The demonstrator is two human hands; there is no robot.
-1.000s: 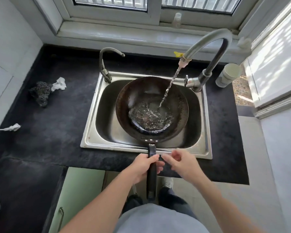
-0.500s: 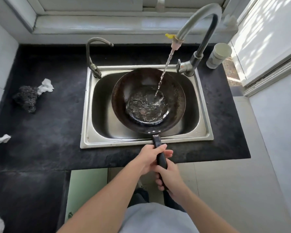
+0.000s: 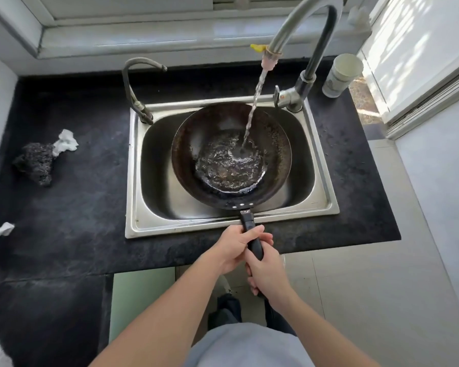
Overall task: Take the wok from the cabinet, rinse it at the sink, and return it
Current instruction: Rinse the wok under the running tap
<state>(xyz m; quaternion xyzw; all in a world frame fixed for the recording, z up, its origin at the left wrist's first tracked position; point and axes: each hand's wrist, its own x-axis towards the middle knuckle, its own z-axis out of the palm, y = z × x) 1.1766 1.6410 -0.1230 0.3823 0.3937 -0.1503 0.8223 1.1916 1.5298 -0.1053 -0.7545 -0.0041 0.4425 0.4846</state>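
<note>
A dark round wok [image 3: 194, 144] sits in the steel sink [image 3: 326, 197], its black handle [image 3: 251, 233] pointing toward me over the front rim. Water runs from the tall grey tap [image 3: 302, 27] into the wok's bowl, where a bubbling pool has gathered. My left hand [image 3: 236, 246] grips the handle near the sink rim. My right hand [image 3: 266, 272] grips the handle's lower end just behind it, hiding the tip.
A second, smaller tap [image 3: 135, 88] stands at the sink's back left. A white cup [image 3: 342, 74] stands on the black counter [image 3: 77, 207] at the back right. A dark scrubber [image 3: 35, 164] and crumpled tissues [image 3: 65, 141] lie at left. A green cabinet door [image 3: 141, 298] is below.
One second ago my right hand hovered beside the handle; it now grips it below my left. The water pool in the wok has grown, and the handle has swung slightly to the right.
</note>
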